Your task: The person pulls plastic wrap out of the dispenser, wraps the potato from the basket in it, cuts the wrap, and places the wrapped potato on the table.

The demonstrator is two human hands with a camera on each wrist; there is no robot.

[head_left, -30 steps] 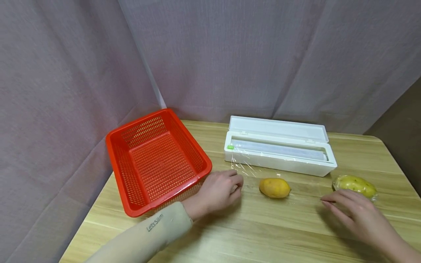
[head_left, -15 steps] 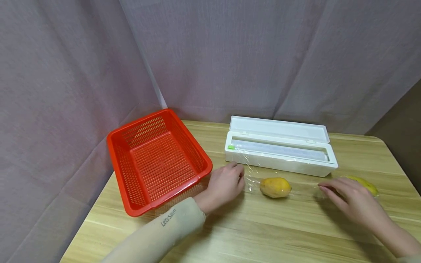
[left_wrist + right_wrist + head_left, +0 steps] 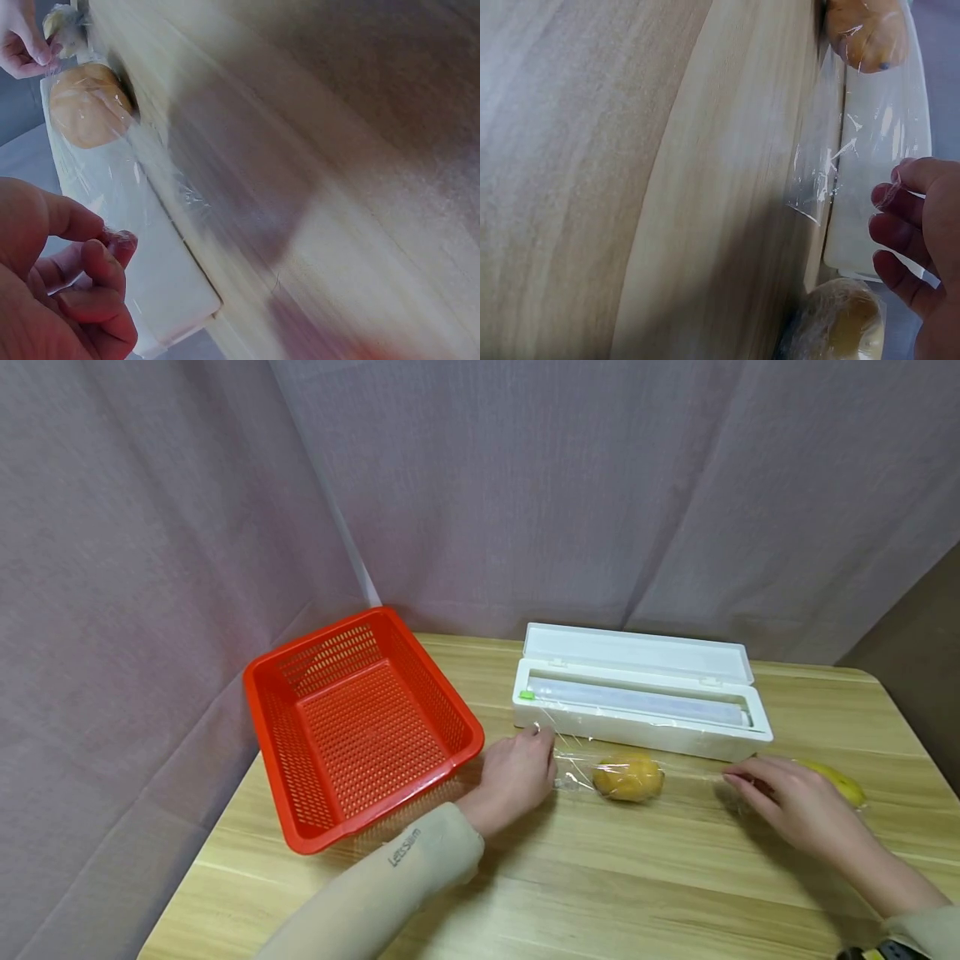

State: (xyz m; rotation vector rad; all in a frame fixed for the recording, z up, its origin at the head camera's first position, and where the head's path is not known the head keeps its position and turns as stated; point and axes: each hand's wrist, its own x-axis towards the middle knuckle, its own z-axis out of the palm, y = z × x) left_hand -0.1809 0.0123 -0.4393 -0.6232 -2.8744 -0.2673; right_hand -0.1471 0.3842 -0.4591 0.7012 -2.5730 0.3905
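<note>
A yellow-orange mango (image 3: 628,778) lies on the table between my hands. Clear cling film (image 3: 832,165) stretches across it from the dispenser side, with bright glints over the fruit's top. My left hand (image 3: 516,774) pinches one end of the film between thumb and forefinger, as the left wrist view shows. On the mango's other side, my right hand (image 3: 791,797) pinches the opposite end; its remaining fingers are loosely bent. Partly behind that hand lies a second, greenish-yellow mango (image 3: 847,326), wrapped in film.
Behind the mango stands a white cling film dispenser (image 3: 705,741), lid up, with the roll inside and a green slider (image 3: 527,695) at its left end. A red plastic basket (image 3: 468,747) sits to the left, close to my left forearm. Grey curtains (image 3: 525,493) hang behind the table.
Both hands have lifted the film's ends and moved slightly away from me. The film now lies over the mango's top. My right hand has also shifted a little left.
</note>
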